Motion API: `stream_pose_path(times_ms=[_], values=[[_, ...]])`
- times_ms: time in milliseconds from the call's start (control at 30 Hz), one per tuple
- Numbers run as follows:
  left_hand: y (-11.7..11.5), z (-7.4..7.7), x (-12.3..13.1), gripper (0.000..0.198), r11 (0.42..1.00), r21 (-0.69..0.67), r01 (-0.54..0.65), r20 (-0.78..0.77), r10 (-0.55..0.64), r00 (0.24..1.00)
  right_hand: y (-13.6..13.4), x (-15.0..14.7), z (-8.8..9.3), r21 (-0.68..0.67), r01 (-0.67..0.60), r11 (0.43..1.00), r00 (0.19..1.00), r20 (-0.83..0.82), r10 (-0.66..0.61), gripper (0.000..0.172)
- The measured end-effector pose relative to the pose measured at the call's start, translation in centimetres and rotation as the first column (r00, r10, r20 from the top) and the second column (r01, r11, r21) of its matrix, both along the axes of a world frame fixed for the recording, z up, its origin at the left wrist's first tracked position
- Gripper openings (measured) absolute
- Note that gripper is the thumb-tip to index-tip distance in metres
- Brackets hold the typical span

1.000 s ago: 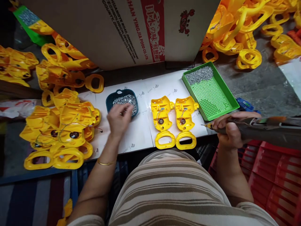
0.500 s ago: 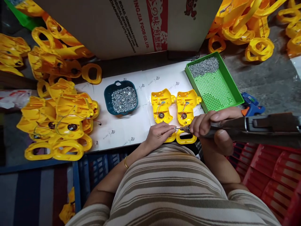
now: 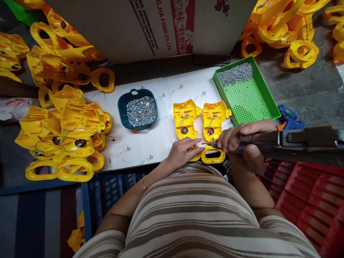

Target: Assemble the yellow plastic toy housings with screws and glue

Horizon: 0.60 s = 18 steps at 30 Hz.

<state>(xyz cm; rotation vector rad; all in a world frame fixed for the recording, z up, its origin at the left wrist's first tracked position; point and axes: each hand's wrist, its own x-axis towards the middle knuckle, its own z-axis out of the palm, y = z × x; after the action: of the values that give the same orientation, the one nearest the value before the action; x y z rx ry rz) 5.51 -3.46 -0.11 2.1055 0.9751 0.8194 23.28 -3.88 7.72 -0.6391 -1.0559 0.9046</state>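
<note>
Two yellow plastic shells lie side by side on the white table, a left shell (image 3: 185, 118) and a right shell (image 3: 214, 116), each with a small speaker and wires inside. My right hand (image 3: 242, 139) is wrapped round an electric screwdriver (image 3: 290, 143) whose tip points left, over the right shell's handle. My left hand (image 3: 184, 152) rests on the left shell's handle, fingers pinched together at the driver tip; anything between them is too small to make out. A dark teal dish of small screws (image 3: 138, 113) stands left of the shells.
A green tray (image 3: 264, 107) with screws heaped at its far end sits right of the shells. A heap of yellow shells (image 3: 67, 132) fills the table's left side. A cardboard box (image 3: 150, 28) stands behind. Red crates (image 3: 309, 200) are at lower right.
My left hand left the teal screw dish and came across to the driver tip by the shells. My right hand brought the screwdriver leftward over the right shell's handle.
</note>
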Motion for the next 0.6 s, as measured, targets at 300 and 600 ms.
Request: stream_pose_path(times_ms=[300, 600], values=[[-0.1, 0.4, 1.5, 0.034, 0.909, 0.343, 0.237, -0.327, -0.121, 0.937, 0.7, 3.4, -2.6, 0.098, 0.268, 0.958, 0.95, 0.136, -0.28, 0.017], [-0.7, 0.0, 2.4, 0.045, 0.903, 0.252, 0.347, -0.468, -0.2, 0.861, 1.2, 3.7, -5.1, 0.021, 0.221, 0.975, 0.965, 0.143, -0.221, 0.018]])
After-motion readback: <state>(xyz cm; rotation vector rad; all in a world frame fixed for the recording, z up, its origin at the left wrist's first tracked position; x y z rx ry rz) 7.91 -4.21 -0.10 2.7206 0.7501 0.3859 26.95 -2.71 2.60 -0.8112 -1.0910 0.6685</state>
